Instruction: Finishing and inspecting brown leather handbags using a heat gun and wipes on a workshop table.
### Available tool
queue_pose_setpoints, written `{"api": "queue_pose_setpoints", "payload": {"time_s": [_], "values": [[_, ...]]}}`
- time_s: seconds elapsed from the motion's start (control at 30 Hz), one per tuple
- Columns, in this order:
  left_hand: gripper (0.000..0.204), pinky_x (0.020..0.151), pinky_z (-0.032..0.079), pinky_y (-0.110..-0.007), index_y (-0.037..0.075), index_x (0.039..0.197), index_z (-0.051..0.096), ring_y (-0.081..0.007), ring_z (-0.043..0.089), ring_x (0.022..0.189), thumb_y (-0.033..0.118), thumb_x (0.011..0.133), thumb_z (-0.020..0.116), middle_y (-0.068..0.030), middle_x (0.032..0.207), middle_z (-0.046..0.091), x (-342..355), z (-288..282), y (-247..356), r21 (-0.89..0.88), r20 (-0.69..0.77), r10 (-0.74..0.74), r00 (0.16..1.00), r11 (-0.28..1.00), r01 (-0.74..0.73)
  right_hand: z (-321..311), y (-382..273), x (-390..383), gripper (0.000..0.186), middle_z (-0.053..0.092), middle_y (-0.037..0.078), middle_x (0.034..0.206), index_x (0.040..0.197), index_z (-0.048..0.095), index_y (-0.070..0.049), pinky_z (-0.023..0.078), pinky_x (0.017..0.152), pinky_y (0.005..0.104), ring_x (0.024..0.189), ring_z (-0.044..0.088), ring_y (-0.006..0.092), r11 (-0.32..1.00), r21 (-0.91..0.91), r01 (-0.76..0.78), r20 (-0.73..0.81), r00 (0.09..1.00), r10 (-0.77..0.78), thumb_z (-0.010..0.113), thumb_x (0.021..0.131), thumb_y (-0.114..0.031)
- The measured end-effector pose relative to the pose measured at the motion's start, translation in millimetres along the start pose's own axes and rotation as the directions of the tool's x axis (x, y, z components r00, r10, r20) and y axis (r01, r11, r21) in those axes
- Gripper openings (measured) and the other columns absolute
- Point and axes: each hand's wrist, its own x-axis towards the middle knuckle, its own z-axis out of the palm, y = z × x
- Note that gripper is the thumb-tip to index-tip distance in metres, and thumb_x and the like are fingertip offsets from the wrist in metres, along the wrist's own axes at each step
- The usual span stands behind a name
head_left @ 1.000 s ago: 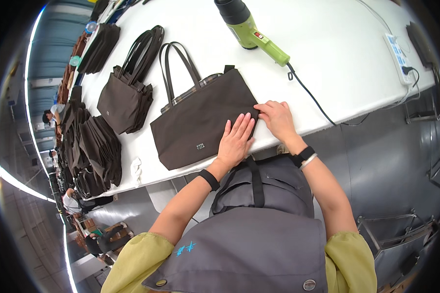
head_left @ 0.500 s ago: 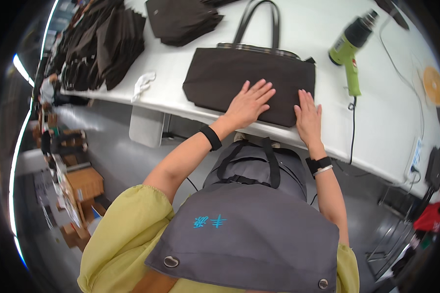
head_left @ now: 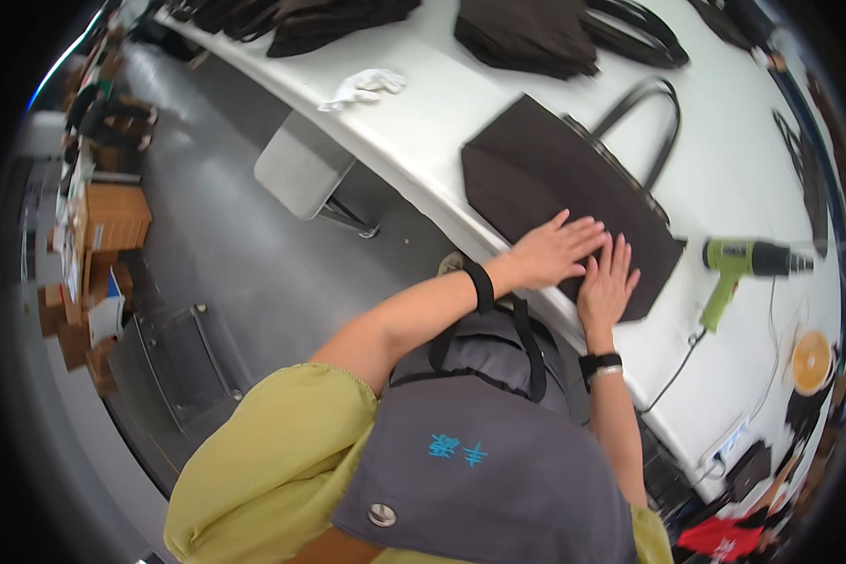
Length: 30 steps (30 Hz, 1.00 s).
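A dark brown tote bag [head_left: 545, 174] lies flat on the white table, its two long handles stretched away from me. My left hand [head_left: 559, 250] rests palm down on the bag near its lower edge, fingers extended. Close beside it, my right hand [head_left: 607, 287] also lies flat on the bag, with its fingers pointing away from me. The fingertips of both hands almost meet. Neither hand grips anything. To the right of the bag lies a green and black heat gun [head_left: 731, 273] with a cord running from its handle.
More dark bags [head_left: 526, 38] are piled along the far side of the white table [head_left: 423, 113]. A crumpled white glove or cloth [head_left: 365, 88] lies near the table edge. A tape roll [head_left: 810, 362] and a power strip [head_left: 728, 440] sit at right. A grey stool [head_left: 303, 167] stands below.
My view has turned, so the table and bag now appear slanted. My left hand has slid across the bag toward my right hand, and the two are now closer together.
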Motion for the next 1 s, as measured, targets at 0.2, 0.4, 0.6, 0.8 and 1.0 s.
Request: {"api": "queue_pose_setpoints", "payload": {"time_s": [0.2,0.4,0.6,0.8,1.0], "values": [[0.058,0.115,0.011,-0.049,0.016,0.140,0.043,-0.0235,0.022,0.141,0.052,0.094,0.038,-0.0096,0.150,0.033,0.6,-24.8,-48.4,0.215,-0.078,-0.111,0.991,0.969,0.125,-3.5,1.7,-1.9,0.050,0.026,0.007,0.153,0.146,0.030,-0.015,0.017,0.110,0.0574,0.142,0.022,0.0246,0.995,-0.097,0.016,0.099,0.995,-0.006,0.035,0.100,-0.032],[0.060,0.114,0.016,-0.051,0.014,0.140,0.042,-0.0255,0.023,0.141,0.051,0.093,0.043,-0.0098,0.150,0.032,-3.8,-16.0,-61.8,0.076,-0.137,-0.153,0.979,0.983,0.165,-21.9,-47.7,18.0,0.052,0.025,0.011,0.153,0.147,0.026,-0.007,0.014,0.111,0.0570,0.143,0.020,0.0291,0.995,0.057,0.080,0.147,0.985,-0.088,0.038,0.099,-0.025],[0.050,0.112,0.027,-0.040,0.008,0.136,0.046,-0.0267,0.031,0.137,0.034,0.094,0.050,-0.0108,0.146,0.037,-3.8,-20.8,-69.5,-0.289,-0.334,-0.136,0.933,0.957,0.036,9.0,-59.3,19.6,0.056,0.020,0.010,0.155,0.148,0.022,-0.007,0.010,0.113,0.0516,0.144,0.016,0.0281,0.989,0.042,0.139,0.202,0.969,-0.145,0.028,0.100,-0.035],[0.022,0.073,0.051,-0.033,0.001,0.104,0.061,-0.0220,0.063,0.082,0.006,0.083,0.062,-0.0121,0.091,0.064,-73.2,-80.9,-83.7,-0.913,-0.173,-0.941,0.292,0.264,0.310,0.5,-58.9,20.4,0.054,0.023,0.010,0.154,0.148,0.022,-0.008,0.009,0.113,0.0520,0.144,0.017,0.0271,0.990,0.053,0.128,0.211,0.968,-0.136,0.032,0.101,-0.031],[0.017,0.062,0.049,-0.034,-0.001,0.092,0.062,-0.0239,0.062,0.065,0.005,0.076,0.067,-0.0118,0.073,0.064,-87.4,-89.2,-101.1,-0.747,0.046,-0.869,0.493,0.298,0.595,-30.0,-106.2,34.3,0.059,0.031,0.012,0.150,0.145,0.030,-0.006,0.014,0.111,0.0546,0.141,0.024,0.0295,0.956,0.133,0.262,0.180,0.942,-0.284,0.052,0.094,-0.025]]}}
